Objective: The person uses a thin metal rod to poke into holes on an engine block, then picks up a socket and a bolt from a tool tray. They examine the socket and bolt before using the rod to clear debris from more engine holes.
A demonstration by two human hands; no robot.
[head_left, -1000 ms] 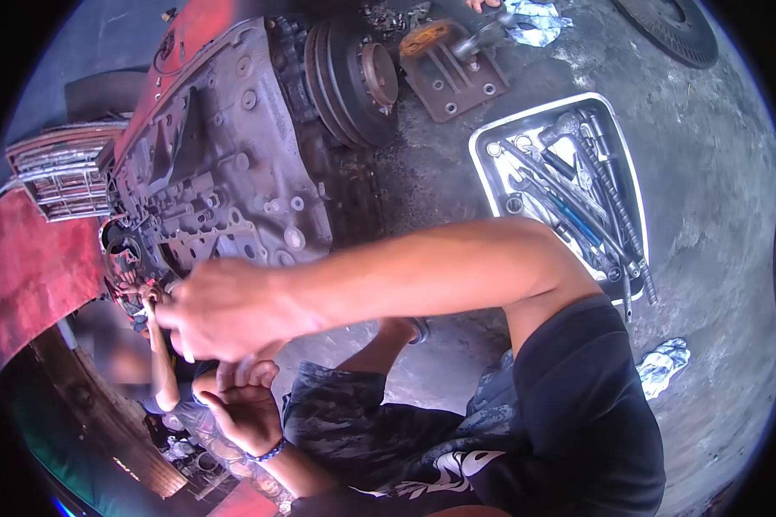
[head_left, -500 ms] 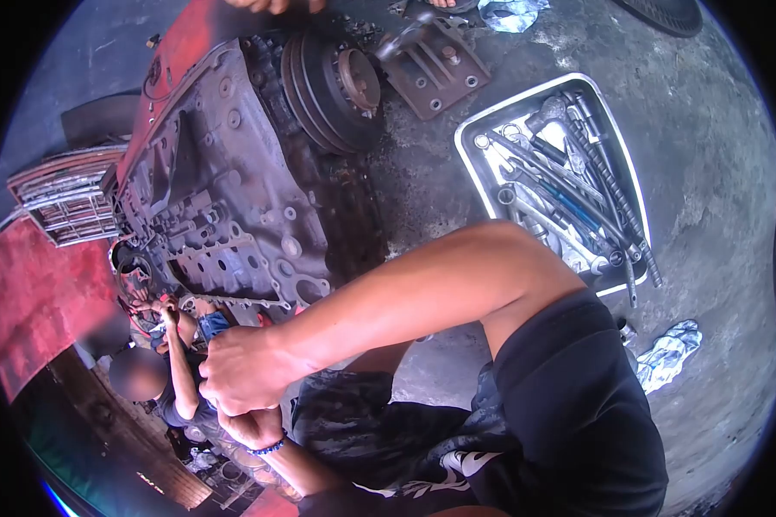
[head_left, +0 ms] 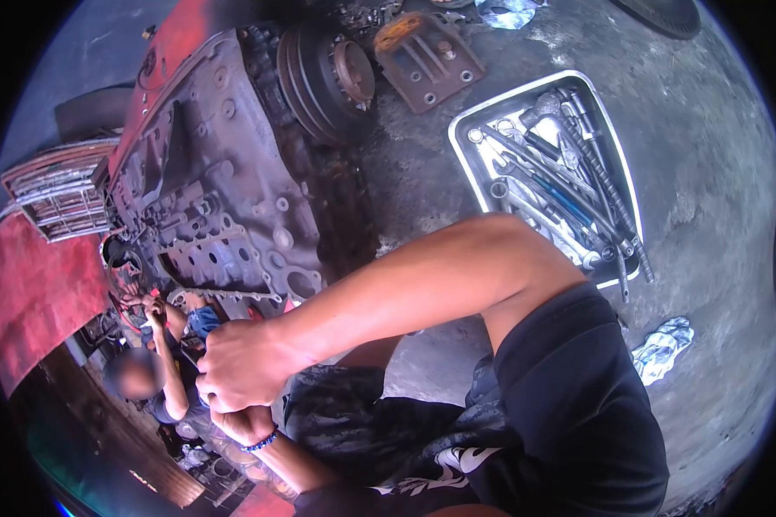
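1. Co-worker [head_left: 138, 375]: at far left.
2. Engine block [head_left: 233, 142]: upper left, beyond both hands.
3. Right hand [head_left: 241, 366]: clenched, touching left; contents hidden.
4. Left hand [head_left: 244, 424]: fingers curled, beaded bracelet [head_left: 259, 443] at wrist; grasped item, cannot tell.
5. Metal tray [head_left: 459, 142]: wrenches inside.

Greys, with red and rust.
Grey on the engine block [head_left: 233, 146], red on the panel [head_left: 47, 293], orange patch on the bracket [head_left: 429, 67], blue on the bracelet [head_left: 260, 443], camouflage on the shorts [head_left: 332, 409].

Grimy grey engine block [head_left: 241, 155], round holes exposed, grooved pulley [head_left: 306, 82] alongside
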